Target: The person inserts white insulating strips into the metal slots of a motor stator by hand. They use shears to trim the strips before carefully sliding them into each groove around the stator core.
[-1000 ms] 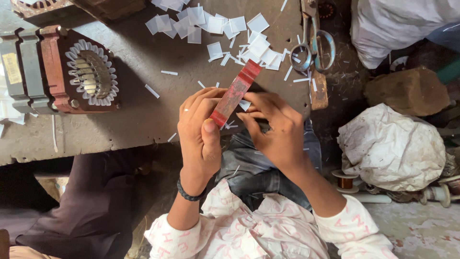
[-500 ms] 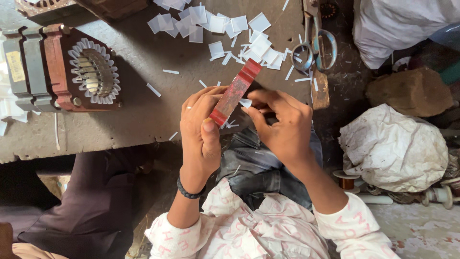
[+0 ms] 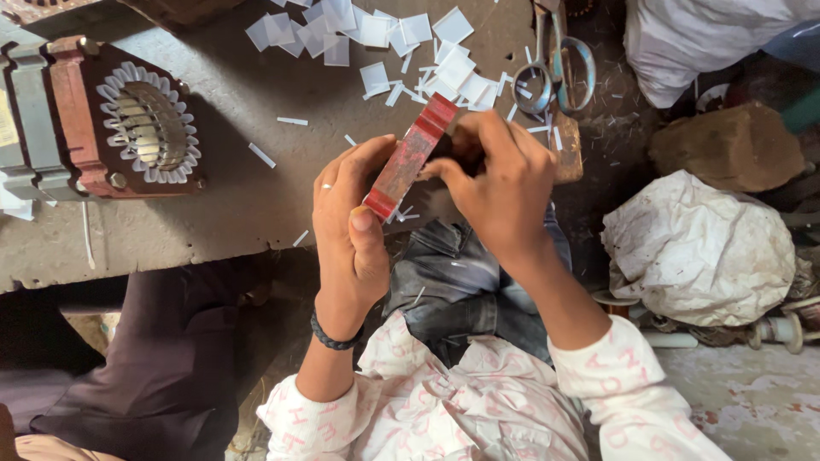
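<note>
Surface: worn grey workbench (image 3: 213, 205), strewn with white offcuts and slivers.
Red strip: a long, worn red bar (image 3: 410, 156) is held tilted above the bench edge, over the person's lap.
Left hand: the left hand (image 3: 352, 224) is closed round the strip's lower end, thumb pressed on it.
Right hand: the right hand (image 3: 500, 183) is curled at the strip's upper part, fingertips pinching; what they pinch is hidden.
Done: many cut white paper squares (image 3: 376, 38) lie heaped behind the hands.
Motor stator: stator (image 3: 141, 128) at the left already shows white liners ringing its slots.
Left: work on the strip looks midway; scissors (image 3: 559, 68) lie unused nearby.
</note>
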